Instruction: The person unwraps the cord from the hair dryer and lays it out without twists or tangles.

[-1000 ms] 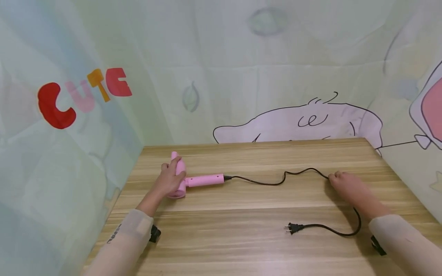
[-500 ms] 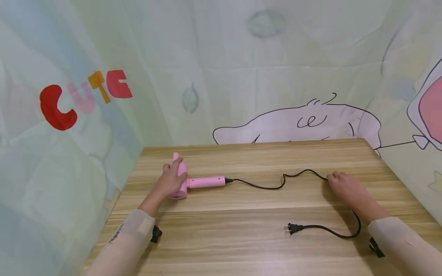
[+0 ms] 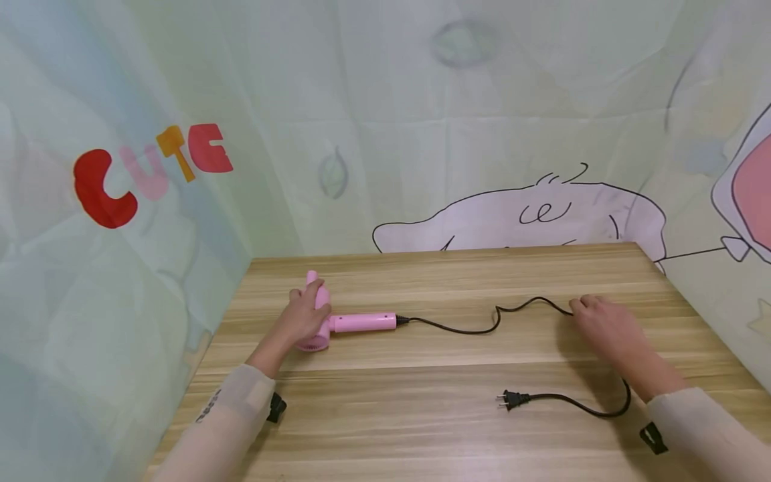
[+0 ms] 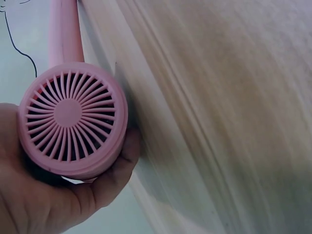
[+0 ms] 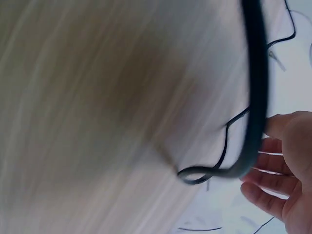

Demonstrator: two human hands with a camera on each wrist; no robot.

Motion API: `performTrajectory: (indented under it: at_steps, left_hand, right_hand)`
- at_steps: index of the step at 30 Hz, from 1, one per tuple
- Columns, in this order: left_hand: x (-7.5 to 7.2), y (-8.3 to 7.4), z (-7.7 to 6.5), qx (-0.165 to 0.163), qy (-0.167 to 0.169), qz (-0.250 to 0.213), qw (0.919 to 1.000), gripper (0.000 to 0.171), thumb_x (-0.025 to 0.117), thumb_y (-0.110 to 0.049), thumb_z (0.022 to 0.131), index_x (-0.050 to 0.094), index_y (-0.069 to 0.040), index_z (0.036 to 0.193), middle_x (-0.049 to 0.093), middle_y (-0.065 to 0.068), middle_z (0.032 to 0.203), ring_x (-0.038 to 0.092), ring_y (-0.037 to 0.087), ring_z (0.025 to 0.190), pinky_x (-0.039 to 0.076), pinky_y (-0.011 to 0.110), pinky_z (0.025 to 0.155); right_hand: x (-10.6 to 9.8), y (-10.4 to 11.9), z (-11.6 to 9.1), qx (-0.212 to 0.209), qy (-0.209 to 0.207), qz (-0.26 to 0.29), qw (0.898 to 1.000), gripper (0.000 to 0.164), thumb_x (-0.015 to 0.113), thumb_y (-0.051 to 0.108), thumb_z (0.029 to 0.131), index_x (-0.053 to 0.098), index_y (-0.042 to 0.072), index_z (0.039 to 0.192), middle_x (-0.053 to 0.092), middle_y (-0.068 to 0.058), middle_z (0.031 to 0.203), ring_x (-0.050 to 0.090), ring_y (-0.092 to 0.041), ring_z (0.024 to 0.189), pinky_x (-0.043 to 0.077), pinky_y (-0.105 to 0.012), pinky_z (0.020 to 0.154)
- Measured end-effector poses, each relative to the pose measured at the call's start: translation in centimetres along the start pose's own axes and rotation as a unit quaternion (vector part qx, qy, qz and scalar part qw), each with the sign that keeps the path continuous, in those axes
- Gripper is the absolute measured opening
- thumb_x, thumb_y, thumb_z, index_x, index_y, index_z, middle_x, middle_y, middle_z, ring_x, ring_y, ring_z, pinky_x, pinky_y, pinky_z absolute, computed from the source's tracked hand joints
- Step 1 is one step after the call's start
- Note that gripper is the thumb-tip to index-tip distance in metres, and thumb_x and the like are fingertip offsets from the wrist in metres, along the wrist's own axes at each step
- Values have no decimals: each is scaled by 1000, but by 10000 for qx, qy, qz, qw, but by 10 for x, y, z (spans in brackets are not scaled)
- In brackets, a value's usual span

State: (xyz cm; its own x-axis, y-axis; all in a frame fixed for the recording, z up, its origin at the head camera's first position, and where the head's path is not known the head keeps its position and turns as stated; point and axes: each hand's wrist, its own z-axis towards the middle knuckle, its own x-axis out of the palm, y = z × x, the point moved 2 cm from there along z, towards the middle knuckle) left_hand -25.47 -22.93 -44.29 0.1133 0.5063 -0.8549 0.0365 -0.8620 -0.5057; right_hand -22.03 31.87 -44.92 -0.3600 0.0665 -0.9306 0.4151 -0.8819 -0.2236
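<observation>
A pink hair dryer (image 3: 363,323) lies on the wooden table, its handle toward the right. My left hand (image 3: 304,316) grips its round head, thumb and fingers curled about the body. In the left wrist view the slotted round grille (image 4: 68,113) faces the camera. A black power cord (image 3: 466,331) runs from the handle to my right hand (image 3: 608,331), passes beneath the wrist and curves back to a two-prong plug (image 3: 512,399). In the right wrist view the loosely bent fingers (image 5: 278,183) are apart from one another, and the cord crosses in front of their tips.
The wooden table (image 3: 409,428) reaches back to a pale printed curtain (image 3: 385,87) with cartoon drawings. On the left side the curtain bears bright letters. A small black device (image 3: 653,437) sits at the right cuff, another (image 3: 276,407) at the left.
The hair dryer and left hand have shifted slightly to the right and down in the head view. The right hand stays by the cord; the plug keeps its place.
</observation>
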Motion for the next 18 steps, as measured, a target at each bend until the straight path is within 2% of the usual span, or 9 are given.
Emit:
performTrajectory:
  at_steps: [4, 8, 11, 13, 15, 18]
  left_hand:
    - [0, -2, 1, -104, 100, 64, 9999, 69, 45, -32, 101, 19, -14, 161, 27, 40, 142, 58, 40, 94, 53, 41, 66]
    - [0, -3, 2, -91, 155, 353, 9992, 70, 46, -31, 101, 18, -11, 161, 29, 41, 141, 58, 40, 94, 54, 45, 71]
    - [-1, -5, 2, -76, 178, 596, 9980, 71, 46, -31, 101, 16, -10, 162, 29, 43, 142, 58, 45, 101, 55, 52, 78]
    - [-1, -8, 1, -102, 161, 736, 9971, 72, 46, -33, 102, 15, -11, 163, 26, 43, 146, 54, 52, 111, 53, 59, 84]
    - [-2, -12, -2, -138, 79, 877, 9960, 74, 47, -36, 102, 14, -13, 163, 21, 42, 152, 45, 58, 124, 49, 66, 90]
    - [0, -22, -8, -129, -164, 1175, 9929, 77, 47, -47, 102, 14, -16, 164, 13, 34, 161, 30, 59, 138, 43, 73, 95]
  right_hand:
    - [-7, 12, 2, 57, -402, 261, 9988, 22, 75, 6, 85, 63, -5, 99, 66, -22, 92, 64, -40, 81, 55, -52, 58]
    - [-14, 27, 5, 182, -665, 501, 9964, 36, 76, 15, 86, 63, -8, 111, 67, -28, 104, 64, -47, 92, 55, -59, 65]
    - [-22, 40, 8, 314, -569, 558, 9963, 46, 75, 22, 89, 61, -8, 121, 64, -33, 115, 62, -51, 102, 55, -63, 73]
    - [-28, 49, 11, 432, -396, 546, 9968, 52, 72, 29, 92, 59, -7, 128, 62, -34, 122, 60, -53, 108, 54, -65, 79]
    - [-32, 59, 15, 595, -169, 574, 9964, 57, 68, 35, 95, 57, -5, 133, 58, -35, 130, 56, -54, 116, 51, -67, 86]
    - [-36, 75, 21, 809, 143, 683, 9943, 64, 60, 44, 99, 53, -2, 141, 50, -34, 141, 49, -54, 127, 45, -69, 96]
